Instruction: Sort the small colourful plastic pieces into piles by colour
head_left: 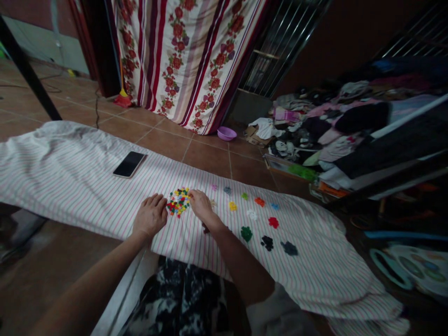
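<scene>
A mixed pile of tiny coloured pieces, in red, yellow, green and other colours, lies on a striped cloth. My left hand rests flat on the cloth at the pile's left edge, fingers out. At the right edge my right hand has its fingertips drawn together over the pieces; what is between them is too small to make out. Sorted heaps lie to the right, among them yellow, orange, red, green, black and dark grey pieces. My right forearm partly hides a brown heap.
A phone lies on the cloth to the left. Beyond the cloth are a tiled floor, a purple basin, a flowered curtain and a red broom. Clothes are heaped at the right, near a dark slanting bar.
</scene>
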`<state>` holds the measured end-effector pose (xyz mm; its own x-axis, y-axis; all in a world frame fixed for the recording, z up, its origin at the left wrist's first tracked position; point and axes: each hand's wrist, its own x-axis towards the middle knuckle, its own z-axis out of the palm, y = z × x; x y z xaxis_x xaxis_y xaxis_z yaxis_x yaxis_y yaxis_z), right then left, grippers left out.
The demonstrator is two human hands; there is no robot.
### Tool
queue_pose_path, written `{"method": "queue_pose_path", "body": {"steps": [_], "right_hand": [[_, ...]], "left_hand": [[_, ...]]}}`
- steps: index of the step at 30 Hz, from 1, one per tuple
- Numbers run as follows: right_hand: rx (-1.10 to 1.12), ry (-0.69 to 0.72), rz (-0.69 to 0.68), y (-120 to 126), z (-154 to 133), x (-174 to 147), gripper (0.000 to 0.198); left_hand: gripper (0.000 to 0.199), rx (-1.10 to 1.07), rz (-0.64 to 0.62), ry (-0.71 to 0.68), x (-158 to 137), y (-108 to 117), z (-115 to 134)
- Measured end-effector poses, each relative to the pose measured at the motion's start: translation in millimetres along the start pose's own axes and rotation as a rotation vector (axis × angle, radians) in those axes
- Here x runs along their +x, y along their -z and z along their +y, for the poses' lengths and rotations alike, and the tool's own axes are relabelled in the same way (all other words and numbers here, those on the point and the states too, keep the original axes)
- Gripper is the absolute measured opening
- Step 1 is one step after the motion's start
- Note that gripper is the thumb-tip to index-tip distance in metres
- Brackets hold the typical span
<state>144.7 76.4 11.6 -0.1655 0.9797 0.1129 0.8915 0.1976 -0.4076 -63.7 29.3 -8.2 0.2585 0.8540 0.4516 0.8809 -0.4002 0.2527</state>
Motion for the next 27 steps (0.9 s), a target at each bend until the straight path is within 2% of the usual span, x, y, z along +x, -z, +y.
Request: {"method": "queue_pose_path", "body": {"steps": [7, 19, 27], "right_hand": [[-0.018, -0.02, 0.013, 1.5, -2.6, -2.4, 0.026], [0.084, 0.018, 0.085, 10.6, -1.7, -14.0, 0.025], [0.179, -0.032, 0.144, 13.5, 14.0, -26.4, 0.019]], "left_hand": [[0.033, 0.033, -0.002, 0.002, -0.1, 0.8, 0.7], [0.034, 0.042, -0.005, -0.008, -1.0, -0.3, -0.7], [0.033, 0.097, 0.023, -0.037, -1.7, -3.0, -2.7]]}}
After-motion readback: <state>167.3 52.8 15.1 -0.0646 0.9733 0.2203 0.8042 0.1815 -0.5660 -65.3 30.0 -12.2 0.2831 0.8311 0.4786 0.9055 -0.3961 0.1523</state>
